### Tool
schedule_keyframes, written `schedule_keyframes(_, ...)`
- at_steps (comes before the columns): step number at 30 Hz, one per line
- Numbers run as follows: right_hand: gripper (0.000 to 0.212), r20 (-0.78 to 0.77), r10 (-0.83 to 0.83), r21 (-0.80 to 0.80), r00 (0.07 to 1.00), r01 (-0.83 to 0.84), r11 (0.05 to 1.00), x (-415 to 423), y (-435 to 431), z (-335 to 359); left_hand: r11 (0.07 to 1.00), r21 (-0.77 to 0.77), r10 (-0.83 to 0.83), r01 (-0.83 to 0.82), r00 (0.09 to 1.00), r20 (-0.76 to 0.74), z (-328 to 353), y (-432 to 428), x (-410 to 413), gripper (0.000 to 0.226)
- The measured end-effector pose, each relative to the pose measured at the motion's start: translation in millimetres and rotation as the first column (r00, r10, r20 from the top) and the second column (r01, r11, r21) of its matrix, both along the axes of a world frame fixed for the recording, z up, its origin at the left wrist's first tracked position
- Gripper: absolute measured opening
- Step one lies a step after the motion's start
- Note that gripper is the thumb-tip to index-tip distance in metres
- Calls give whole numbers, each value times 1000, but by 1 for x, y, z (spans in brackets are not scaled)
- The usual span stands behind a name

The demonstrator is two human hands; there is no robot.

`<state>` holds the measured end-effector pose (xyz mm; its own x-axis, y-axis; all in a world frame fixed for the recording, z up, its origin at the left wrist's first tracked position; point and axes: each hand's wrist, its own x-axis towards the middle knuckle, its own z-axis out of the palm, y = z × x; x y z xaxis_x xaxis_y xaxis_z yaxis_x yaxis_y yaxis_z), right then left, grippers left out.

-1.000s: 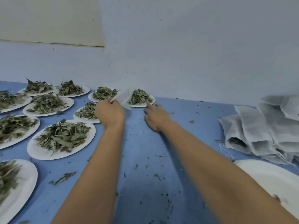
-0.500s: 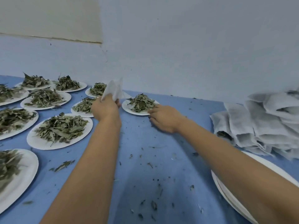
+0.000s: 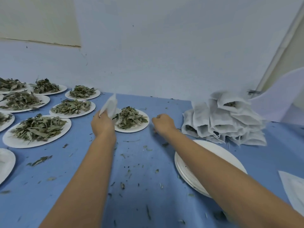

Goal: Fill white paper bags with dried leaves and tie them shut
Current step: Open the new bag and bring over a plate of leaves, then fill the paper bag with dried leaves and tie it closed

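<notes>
The left hand (image 3: 102,125) gripped a white paper bag (image 3: 109,106) beside the plate (image 3: 131,130) of dried leaves (image 3: 130,117); the right hand (image 3: 163,123), curled closed, flanked it.

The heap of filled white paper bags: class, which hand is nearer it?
Right. The right hand sits just left of the heap; the left hand is farther left.

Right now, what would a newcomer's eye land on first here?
Rows of white plates heaped with dried leaves fill the left of the blue table. A pile of filled white bags sits far right. At centre the left hand holds up a flat white bag beside one more plate.
</notes>
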<state>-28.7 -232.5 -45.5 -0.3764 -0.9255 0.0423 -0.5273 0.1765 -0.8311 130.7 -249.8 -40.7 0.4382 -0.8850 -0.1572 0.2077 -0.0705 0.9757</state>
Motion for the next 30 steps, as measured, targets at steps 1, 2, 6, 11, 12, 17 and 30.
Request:
schedule_keyframes(1,32,53,1,47,999,-3,999,2,-5,1,1000,9,-1,1,1000,0,-2,-1,1,35)
schedule_keyframes(2,30,66,-1,85,998,-4,996,4,-9,2,1000,21,-6,6,1000,-3,-3,-3,1,34)
schedule_keyframes(6,27,61,-50,190,997,38,981,12,-22,5,997,73,7,-11,998,61,-9,-8,5,33)
schedule_keyframes(11,15,346,-117,241,931,32,970,3,-26,10,996,70,42,-46,997,68,-7,-6,7,33)
schedule_keyframes(12,15,389,-113,236,914,20,972,1,-22,12,996,67,50,-55,996,72,-5,-4,7,30)
schedule_keyframes(17,14,453,-81,144,888,17,989,-18,13,28,998,6,59,-59,995,82,12,21,-2,26)
schedule_keyframes(30,15,439,-119,44,890,112,993,-102,171,43,985,-170,48,17,927,372,5,146,-84,27)
